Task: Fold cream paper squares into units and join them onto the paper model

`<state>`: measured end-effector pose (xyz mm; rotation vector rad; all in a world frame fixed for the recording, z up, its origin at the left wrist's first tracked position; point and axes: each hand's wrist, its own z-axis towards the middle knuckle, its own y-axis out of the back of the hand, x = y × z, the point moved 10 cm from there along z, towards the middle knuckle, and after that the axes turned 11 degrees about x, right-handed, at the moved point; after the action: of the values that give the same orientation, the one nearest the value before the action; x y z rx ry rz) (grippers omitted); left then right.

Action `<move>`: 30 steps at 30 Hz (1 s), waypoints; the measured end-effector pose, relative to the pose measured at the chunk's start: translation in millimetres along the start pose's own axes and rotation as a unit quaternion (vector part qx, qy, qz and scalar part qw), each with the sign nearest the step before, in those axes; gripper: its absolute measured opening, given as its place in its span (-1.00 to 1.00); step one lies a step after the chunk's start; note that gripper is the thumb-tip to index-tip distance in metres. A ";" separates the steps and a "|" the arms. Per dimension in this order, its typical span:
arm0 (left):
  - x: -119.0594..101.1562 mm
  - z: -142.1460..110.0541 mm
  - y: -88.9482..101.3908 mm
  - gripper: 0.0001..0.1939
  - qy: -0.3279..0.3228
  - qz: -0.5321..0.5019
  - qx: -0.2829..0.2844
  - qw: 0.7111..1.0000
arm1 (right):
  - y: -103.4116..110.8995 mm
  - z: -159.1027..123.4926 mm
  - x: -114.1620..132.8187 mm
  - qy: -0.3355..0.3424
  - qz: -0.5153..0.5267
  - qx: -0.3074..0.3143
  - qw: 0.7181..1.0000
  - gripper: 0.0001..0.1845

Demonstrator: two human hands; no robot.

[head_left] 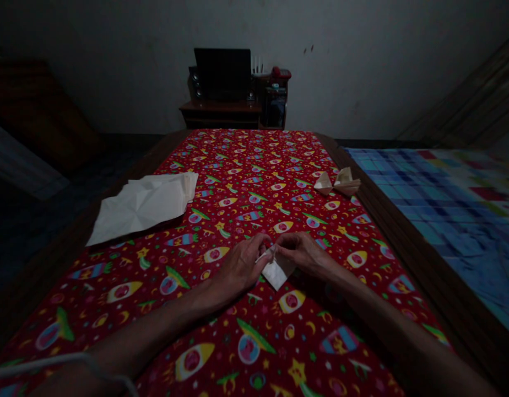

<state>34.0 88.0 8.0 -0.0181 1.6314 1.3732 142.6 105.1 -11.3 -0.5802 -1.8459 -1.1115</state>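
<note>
A small piece of folded white paper [278, 275] lies low over the patterned red cloth, with one corner pointing toward me. My left hand [248, 256] pinches its left upper side, thumb along the near edge. From the other side, my right hand [298, 249] has its thumb and fingertips closed on the paper's top corner. The fingertips of both hands nearly meet there and hide part of the folds.
Creased paper sheets [142, 207] lie in a pile at left. Folded paper pieces [341, 182] stand near the right edge of the red cloth [246, 342]. A white cable [68, 358] crosses my left forearm. Beyond stands a desk with a monitor [223, 71]; a blue checked sheet [411, 209] lies right.
</note>
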 end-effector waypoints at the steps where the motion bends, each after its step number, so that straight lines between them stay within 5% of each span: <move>1: 2.2 -0.1 -1.1 -0.71 0.005 0.002 0.000 1.000 | 0.9 -0.5 3.8 0.011 0.003 0.007 1.000 -0.68; 5: 8.2 2.2 -3.1 -0.65 0.017 -0.015 0.004 1.000 | 2.5 -2.8 14.8 0.021 -0.018 0.031 0.999 -0.50; 10: 8.3 4.6 -1.5 -0.63 0.024 -0.027 0.002 0.999 | 6.7 -3.2 11.5 -0.010 -0.066 -0.002 0.998 -0.62; 16: -32.8 -11.6 20.8 -0.71 -0.056 0.107 -0.071 0.990 | 9.4 -6.5 -18.4 -0.089 0.076 -0.054 0.992 -0.70; 21: -43.6 -14.8 9.3 -0.66 -0.049 0.205 0.006 0.977 | -6.1 -14.2 -12.2 -0.107 0.135 -0.047 0.984 -0.80; 25: -37.1 -12.2 3.5 -0.63 -0.043 0.214 0.034 0.975 | 6.0 -19.2 3.7 -0.089 -0.028 -0.051 0.994 -0.78; 30: -33.5 -10.2 1.7 -0.59 -0.052 0.203 0.040 0.977 | 41.4 -18.0 15.9 -0.022 -0.236 -0.124 0.964 -0.75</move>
<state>44.4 62.9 30.2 0.4498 1.6567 1.5805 173.3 109.0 25.3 -0.3076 -1.9522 -1.6725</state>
